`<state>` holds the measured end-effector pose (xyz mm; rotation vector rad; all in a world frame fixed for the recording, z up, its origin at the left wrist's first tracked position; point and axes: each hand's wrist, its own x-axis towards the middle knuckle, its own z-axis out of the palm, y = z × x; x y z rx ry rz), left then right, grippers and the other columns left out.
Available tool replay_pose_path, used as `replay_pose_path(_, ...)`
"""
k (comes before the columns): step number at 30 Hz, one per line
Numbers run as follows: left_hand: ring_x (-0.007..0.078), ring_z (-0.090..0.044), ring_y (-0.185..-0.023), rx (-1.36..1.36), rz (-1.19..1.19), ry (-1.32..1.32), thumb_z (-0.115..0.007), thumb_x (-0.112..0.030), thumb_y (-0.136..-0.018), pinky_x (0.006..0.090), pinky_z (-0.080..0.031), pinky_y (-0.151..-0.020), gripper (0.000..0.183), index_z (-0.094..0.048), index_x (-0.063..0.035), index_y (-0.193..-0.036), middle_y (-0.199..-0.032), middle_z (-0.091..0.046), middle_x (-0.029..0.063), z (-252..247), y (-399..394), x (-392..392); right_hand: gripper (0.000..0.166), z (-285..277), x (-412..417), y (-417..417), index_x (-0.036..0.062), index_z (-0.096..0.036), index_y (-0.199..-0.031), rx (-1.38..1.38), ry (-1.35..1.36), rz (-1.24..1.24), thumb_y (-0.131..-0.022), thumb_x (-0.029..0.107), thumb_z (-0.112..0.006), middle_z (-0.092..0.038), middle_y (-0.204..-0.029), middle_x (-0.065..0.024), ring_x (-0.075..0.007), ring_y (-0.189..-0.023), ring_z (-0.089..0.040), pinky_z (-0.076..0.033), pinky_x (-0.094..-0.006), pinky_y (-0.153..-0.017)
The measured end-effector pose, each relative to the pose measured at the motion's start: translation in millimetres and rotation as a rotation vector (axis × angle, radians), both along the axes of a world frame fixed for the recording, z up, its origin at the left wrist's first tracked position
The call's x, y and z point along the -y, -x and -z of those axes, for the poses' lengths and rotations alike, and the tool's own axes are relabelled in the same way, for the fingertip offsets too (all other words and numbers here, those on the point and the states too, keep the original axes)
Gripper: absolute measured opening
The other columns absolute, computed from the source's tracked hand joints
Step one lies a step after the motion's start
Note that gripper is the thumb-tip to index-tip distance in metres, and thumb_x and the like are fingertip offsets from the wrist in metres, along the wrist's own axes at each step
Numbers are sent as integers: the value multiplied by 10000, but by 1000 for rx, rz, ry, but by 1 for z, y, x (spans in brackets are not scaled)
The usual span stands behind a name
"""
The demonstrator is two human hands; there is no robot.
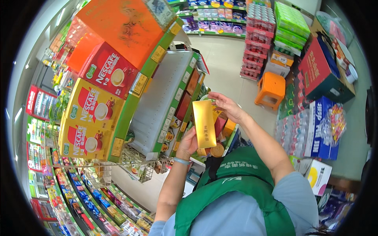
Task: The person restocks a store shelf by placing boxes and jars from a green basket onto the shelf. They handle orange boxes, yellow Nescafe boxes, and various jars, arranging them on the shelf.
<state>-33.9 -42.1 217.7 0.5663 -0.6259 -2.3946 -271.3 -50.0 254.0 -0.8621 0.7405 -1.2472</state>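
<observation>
My left hand (188, 144) grips the lower left edge of a shiny gold carton (203, 124), which bears dark writing. At the carton's upper right corner is my right hand (226, 106), its fingers spread; whether the fingertips touch the carton I cannot tell. Beneath both hands are a red box (219, 125), an orange-yellow box (229, 127) and a jar with a brownish lid (217, 150), partly hidden by the carton and hands. Left of my hands, a grey shelf (159, 85) with a green price-label edge shows bare metal.
Nescafé boxes (110, 73) and a large orange box (124, 26) fill the upper shelf at left. A wire basket (144, 171) hangs below. To the right are an orange plastic stool (270, 90), stacked canned drinks (257, 38), bottled packs (292, 132) and a counter (354, 124).
</observation>
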Motion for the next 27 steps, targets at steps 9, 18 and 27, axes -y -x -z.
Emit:
replay_pose_path(9, 202, -527, -1139, 244, -71, 163, -440, -233, -967, 365, -463, -937, 396, -388, -60, -1320, -1298, -479, 104, -44, 32, -6, 633, -17, 4, -11, 67, -425, -1255, 79, -51, 90, -770, 323, -742, -557, -1099, -48, -145, -1011, -549, -486, -295, -818)
replay_pose_path(18, 211, -542, -1085, 467, -203, 281, -574, -253, -903, 406, -480, -882, 406, -434, -51, -1227, -1220, -519, 89, -59, 46, 43, 411, -8, 63, -14, 39, -481, -1206, -20, -92, 184, -956, 364, -470, -550, -1035, -40, -104, -957, -525, -440, -250, -835)
replay_pose_path(27, 239, -576, -1040, 449, -552, 211, -600, -96, -857, 382, -473, -915, 335, -460, 2, -1145, -1145, -567, 129, -81, 59, 109, 530, -24, 119, 4, -34, -575, -1129, -722, 147, 70, -826, 400, -601, -562, -1171, -206, -357, -1057, -555, -435, -403, -908)
